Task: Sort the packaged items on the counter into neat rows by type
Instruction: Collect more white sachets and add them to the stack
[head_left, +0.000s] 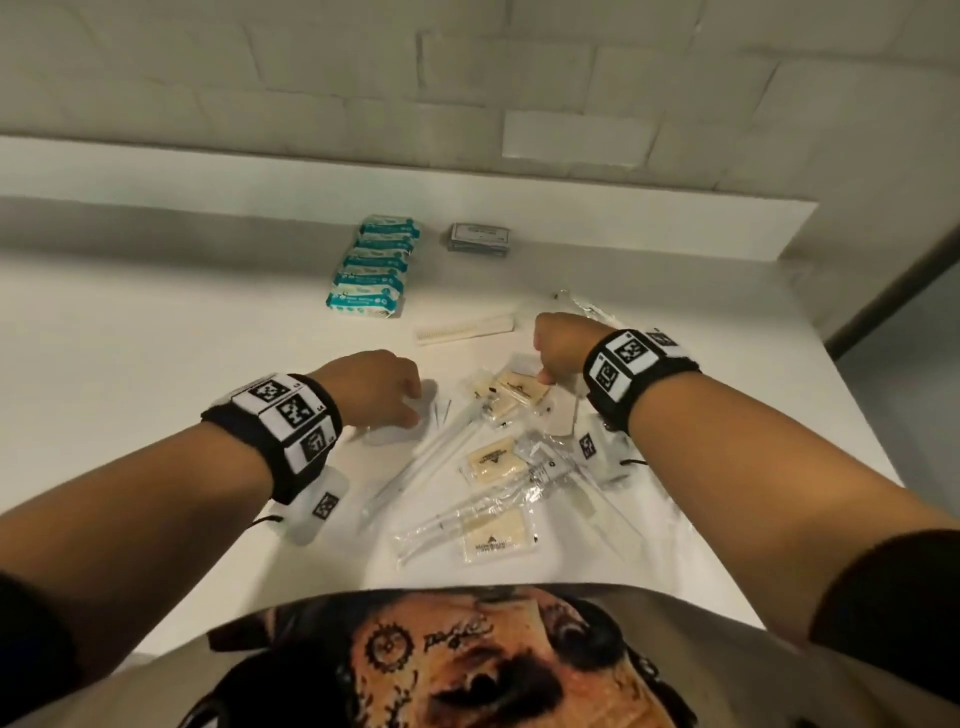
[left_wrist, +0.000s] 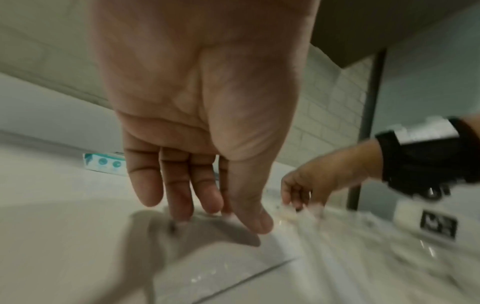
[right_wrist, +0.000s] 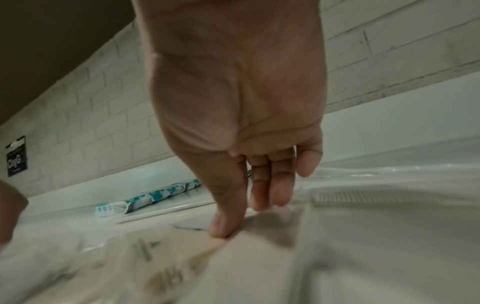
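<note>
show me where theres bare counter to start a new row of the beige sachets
Bare white counter lies left of the row of teal-and-white packets, beyond the left hand. A smaller gap lies between the small grey box and the right edge. The clear-wrapped pile between the hands, under the right hand, is crowded.

A tiled washroom: white counter (head_left: 156, 332), brick-tile wall (head_left: 311, 78), wrapped guest toiletries (head_left: 371, 270).
</note>
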